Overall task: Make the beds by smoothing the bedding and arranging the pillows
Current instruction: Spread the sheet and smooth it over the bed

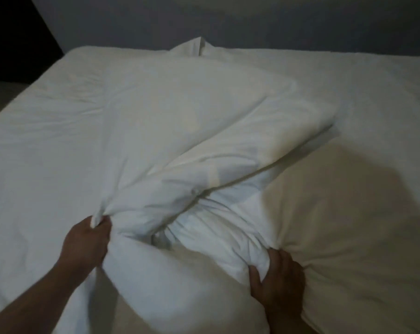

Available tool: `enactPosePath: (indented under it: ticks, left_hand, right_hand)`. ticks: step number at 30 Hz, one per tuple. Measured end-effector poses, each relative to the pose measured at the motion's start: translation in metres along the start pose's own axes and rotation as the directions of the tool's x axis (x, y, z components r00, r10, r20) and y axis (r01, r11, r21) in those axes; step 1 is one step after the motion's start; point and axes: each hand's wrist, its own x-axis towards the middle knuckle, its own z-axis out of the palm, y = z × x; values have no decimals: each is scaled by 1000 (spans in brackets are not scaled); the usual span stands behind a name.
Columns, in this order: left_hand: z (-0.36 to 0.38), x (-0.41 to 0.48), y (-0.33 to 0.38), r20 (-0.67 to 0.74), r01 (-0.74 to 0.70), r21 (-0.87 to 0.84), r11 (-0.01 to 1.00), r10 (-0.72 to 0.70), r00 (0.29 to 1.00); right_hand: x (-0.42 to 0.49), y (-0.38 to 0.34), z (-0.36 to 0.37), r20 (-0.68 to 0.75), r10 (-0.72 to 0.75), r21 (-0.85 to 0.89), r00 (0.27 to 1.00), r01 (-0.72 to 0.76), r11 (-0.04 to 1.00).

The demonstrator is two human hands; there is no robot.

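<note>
A white duvet lies folded and bunched across the middle of the bed, running from the far edge toward me. My left hand grips a gathered corner of the duvet at the lower left. My right hand grips a bunched fold of the same duvet at the lower middle, fingers curled into the cloth. Below the hands the fabric bulges toward me. No separate pillow can be told apart in this dim view.
The white sheet spreads flat to the left and right of the duvet. A grey wall runs behind the bed. A dark strip and grey floor show beyond the bed's left edge.
</note>
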Motion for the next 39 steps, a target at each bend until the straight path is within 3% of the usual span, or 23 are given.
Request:
enactPosePath:
  ticks: [3,4,6,7,8,9,10,11,12,14,16,18,21,24,28,30,31,32,34,35,37,39]
  left_hand:
    - [-24,-16,-14,65,121,198,973,-137,988]
    - [-28,-13,-10,47,63,331,942,-83,995]
    - [-31,-8,13,-21,-137,529,837,174,985]
    - [-26,-7,30,11,-296,562,773,351,936]
    - [-15,-9,48,122,-493,566,660,525,842]
    - [-3,-12,69,250,-674,530,515,664,704]
    - [13,-16,91,351,-795,458,399,740,573]
    - [27,-16,105,419,-853,379,359,755,504]
    - [38,-15,120,464,-872,311,378,740,487]
    - [52,-14,143,459,-864,210,458,734,501]
    - [66,-20,167,408,-873,147,465,776,482]
    - [91,-24,181,433,-872,283,399,758,488]
    - [129,-19,174,487,-737,597,317,587,647]
    - [144,-8,147,505,-623,694,362,372,779]
    - [155,-8,151,543,-567,744,354,174,822]
    - [163,-17,169,539,-541,801,256,84,838]
    - [169,-23,174,536,-548,824,142,114,836]
    - [174,-27,179,554,-579,814,48,236,798]
    - [190,-28,178,614,-696,718,-21,491,618]
    - [198,-23,174,621,-758,652,31,551,557]
    - [203,-7,166,598,-808,531,257,562,572]
    - [202,11,165,592,-803,489,340,547,592]
  right_hand:
    - [-3,-1,-4,19,5,12,1000,-5,1000]
    - [-3,-1,-4,15,9,15,1000,-10,1000]
    - [-5,0,-2,2,20,25,1000,-20,999]
    - [-4,0,-1,-6,21,34,1000,-21,999]
    - [-4,1,0,-12,22,43,1000,-21,999]
    - [-3,1,1,-16,21,48,1000,-20,999]
    - [-2,2,2,-12,18,50,1000,-18,999]
    - [-1,2,3,-3,15,44,1000,-15,999]
    - [-1,4,5,9,6,33,1000,-6,999]
    - [1,6,7,40,-11,18,999,11,1000]
    - [1,7,9,91,-12,-5,996,12,1000]
    - [1,7,9,101,-10,-23,995,13,1000]
    - [0,5,8,94,-6,-22,996,8,1000]
    - [0,4,4,78,-4,-7,997,4,1000]
    - [1,2,2,74,1,1,997,-1,1000]
    - [0,2,1,69,-3,-3,998,3,1000]
    - [0,2,1,67,-8,-7,998,9,1000]
    - [1,2,0,76,-6,-10,997,7,1000]
    - [2,3,3,78,1,-14,997,0,1000]
    - [1,5,7,63,-2,-16,998,3,1000]
    - [0,6,10,36,-6,-8,999,6,1000]
    - [0,6,12,-2,-15,-7,1000,15,1000]
